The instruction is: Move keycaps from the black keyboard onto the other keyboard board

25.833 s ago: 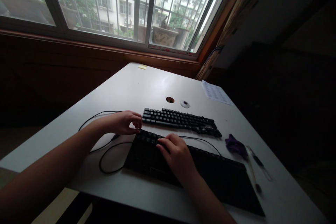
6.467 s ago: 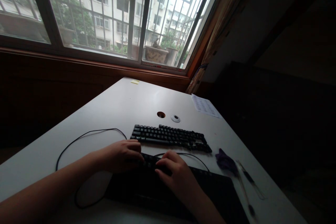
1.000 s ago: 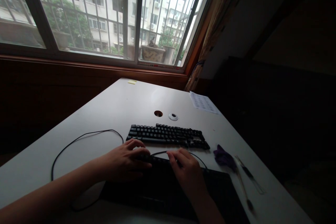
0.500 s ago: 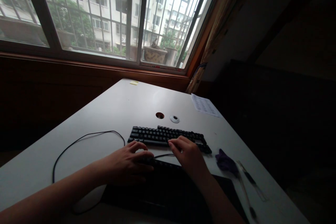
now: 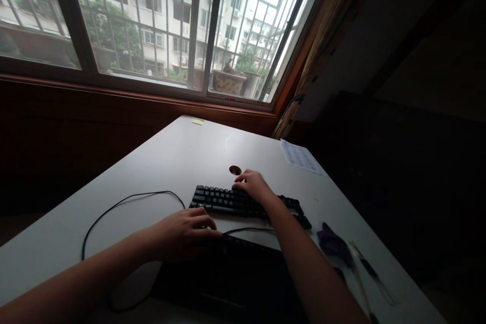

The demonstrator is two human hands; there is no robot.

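Note:
A black keyboard lies across the white desk. My right hand reaches over it, with bent fingers drawn together at the back row of keys. Whether something small is between those fingertips I cannot make out. Nearer to me rests a dark slab with key-like bumps along its far edge. My left hand curls over this slab's far left part, thumb and fingers close together on it. A black cable loops out to the left, and a piece of cable runs between keyboard and slab.
At the right lie a purple cloth, a thin tool with a wire end and a pale stick-like handle. Behind the keyboard is a cable hole. A printed sheet and a yellow note lie farther back.
My right hand has moved forward from the keyboard's front edge to its back row, now mostly covering the round hole cover. My left hand stays at the slab. The view has shifted slightly.

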